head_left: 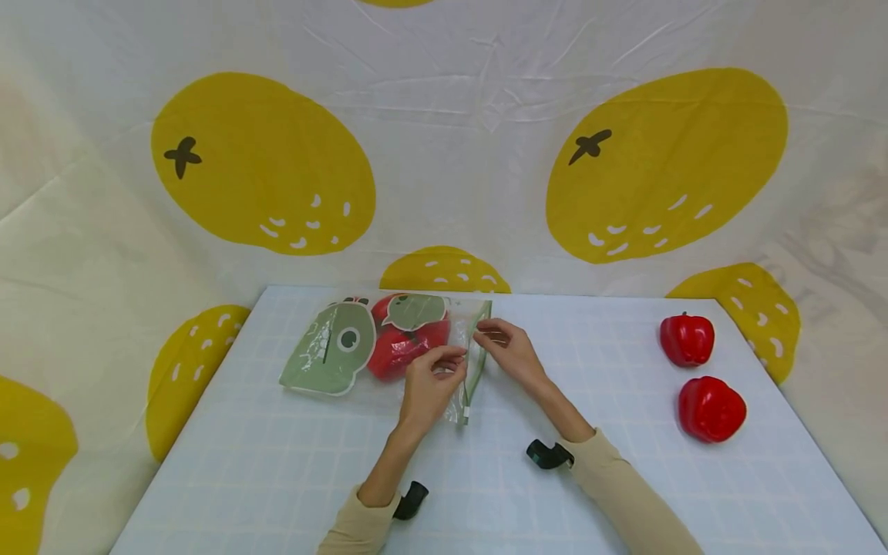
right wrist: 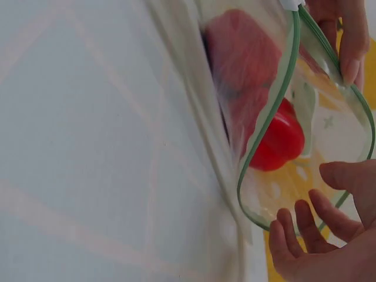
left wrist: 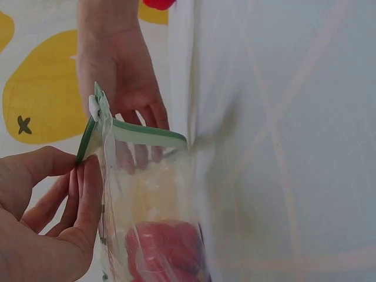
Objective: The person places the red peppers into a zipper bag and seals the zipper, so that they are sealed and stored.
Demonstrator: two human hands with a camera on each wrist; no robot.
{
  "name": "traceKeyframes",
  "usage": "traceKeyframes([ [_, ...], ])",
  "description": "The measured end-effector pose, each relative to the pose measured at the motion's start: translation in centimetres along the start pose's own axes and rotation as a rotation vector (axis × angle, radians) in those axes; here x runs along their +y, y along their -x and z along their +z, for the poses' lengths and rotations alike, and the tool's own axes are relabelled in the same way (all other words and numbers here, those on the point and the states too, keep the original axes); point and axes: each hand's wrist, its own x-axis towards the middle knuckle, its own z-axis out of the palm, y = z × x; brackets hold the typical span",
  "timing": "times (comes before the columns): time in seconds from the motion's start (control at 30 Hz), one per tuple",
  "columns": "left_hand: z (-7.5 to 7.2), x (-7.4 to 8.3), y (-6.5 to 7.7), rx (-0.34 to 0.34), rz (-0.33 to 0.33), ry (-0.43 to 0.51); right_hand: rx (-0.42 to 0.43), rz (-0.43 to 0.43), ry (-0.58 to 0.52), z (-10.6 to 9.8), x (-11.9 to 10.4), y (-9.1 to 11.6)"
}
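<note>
A clear zip bag (head_left: 326, 354) with a green printed animal lies on its side at the table's back, its mouth to the right. Inside it are red bell peppers (head_left: 391, 353), partly hidden by the print. My left hand (head_left: 428, 385) pinches the near part of the bag's green-edged rim between thumb and fingers. In the right wrist view the mouth gapes, and a glossy pepper (right wrist: 282, 138) shows through it. My right hand (head_left: 512, 353) is at the mouth's far side, its fingers loosely bent beside the green rim (right wrist: 258, 150). A white slider (left wrist: 94, 108) sits at one corner.
Two more red bell peppers, one farther back (head_left: 687, 341) and one nearer (head_left: 711, 409), stand at the right of the pale checked table (head_left: 597, 354). Behind the table hangs a white cloth (head_left: 458, 177) with large yellow fruit prints.
</note>
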Motion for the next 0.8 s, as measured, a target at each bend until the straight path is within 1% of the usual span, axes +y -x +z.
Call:
traceKeyframes([
  [0.2, 0.0, -0.2, 0.0, 0.002, 0.011, 0.011, 0.029, -0.012, -0.002, -1.0, -0.2, 0.7],
  [0.5, 0.1, -0.2, 0.0, 0.004, -0.004, 0.012, 0.074, -0.028, 0.056, -2.4, -0.6, 1.9],
  [0.67, 0.1, 0.1, 0.1, 0.005, -0.018, 0.003, 0.106, -0.065, 0.074, -3.5, -0.8, 2.9],
  [0.8, 0.1, 0.2, 0.1, 0.011, -0.017, 0.016, 0.134, -0.104, 0.118, -4.4, -0.9, 3.7],
])
